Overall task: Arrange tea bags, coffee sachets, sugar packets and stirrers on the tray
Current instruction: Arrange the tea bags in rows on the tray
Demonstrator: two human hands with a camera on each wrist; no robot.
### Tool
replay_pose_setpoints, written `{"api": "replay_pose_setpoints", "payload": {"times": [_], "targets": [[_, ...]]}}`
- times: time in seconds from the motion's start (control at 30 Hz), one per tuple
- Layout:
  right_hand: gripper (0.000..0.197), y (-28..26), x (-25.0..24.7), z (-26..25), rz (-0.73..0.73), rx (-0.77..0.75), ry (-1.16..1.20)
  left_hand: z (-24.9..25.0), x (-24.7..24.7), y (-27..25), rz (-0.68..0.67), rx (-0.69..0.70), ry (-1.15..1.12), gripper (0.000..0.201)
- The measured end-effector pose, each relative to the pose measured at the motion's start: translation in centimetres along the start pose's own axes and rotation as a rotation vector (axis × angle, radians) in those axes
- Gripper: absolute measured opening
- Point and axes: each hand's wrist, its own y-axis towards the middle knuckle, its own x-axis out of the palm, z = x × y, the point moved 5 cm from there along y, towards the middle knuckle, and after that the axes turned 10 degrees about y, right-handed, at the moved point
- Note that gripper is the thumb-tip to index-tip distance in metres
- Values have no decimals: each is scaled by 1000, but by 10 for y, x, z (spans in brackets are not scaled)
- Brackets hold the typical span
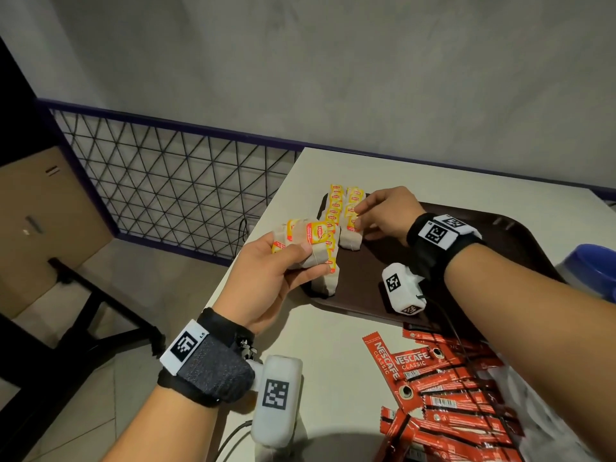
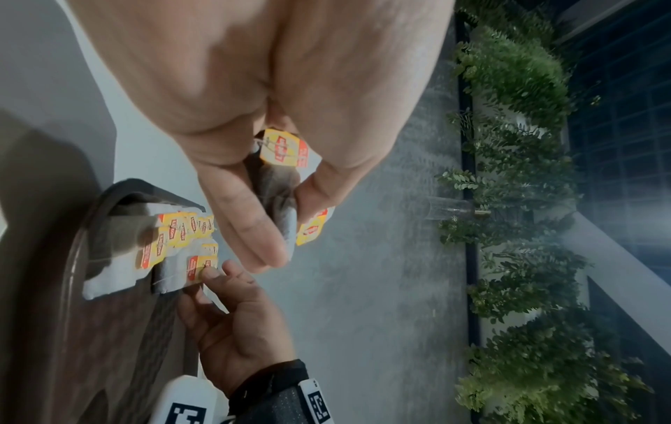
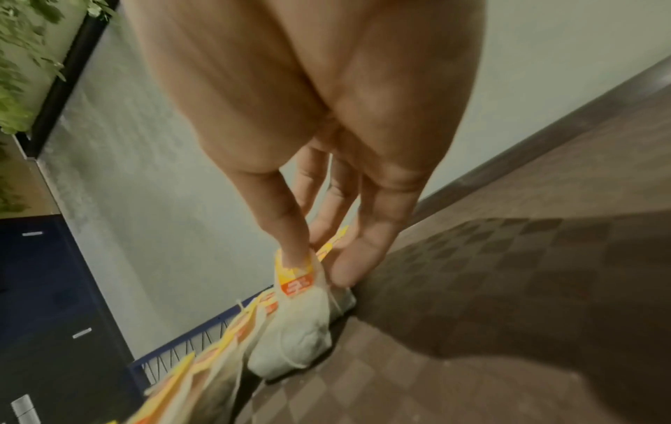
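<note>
The tea bags [image 1: 336,225] lie in two rows at the far left corner of the brown tray [image 1: 500,235], white pouches with yellow tags. This looks like the tea bag step. The right hand [image 1: 383,215] pinches one tag in its grip, setting that bag in the row. The left hand [image 1: 266,278] grips a small bunch of bags [image 1: 310,241] above the tray's edge. Next, another bag should come from that bunch. Red coffee sachets [image 1: 443,395] wait on the surface [image 1: 333,345] close by.

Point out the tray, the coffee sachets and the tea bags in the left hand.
tray [image 1: 366,288]: head view, bare brown floor.
coffee sachets [image 1: 446,388]: head view, pile's middle.
tea bags [image 1: 308,243]: head view, paper pouch.
</note>
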Motion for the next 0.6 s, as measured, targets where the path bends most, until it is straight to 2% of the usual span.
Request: {"api": "replay_pose_setpoints", "payload": {"times": [0.17, 0.6], "targets": [[17, 11, -3, -1, 14, -64, -156, -2, 1, 1, -11, -2, 24, 28], [15, 11, -10, -3, 26, -128, -253, -5, 4, 1, -52, -1, 51, 28]]}}
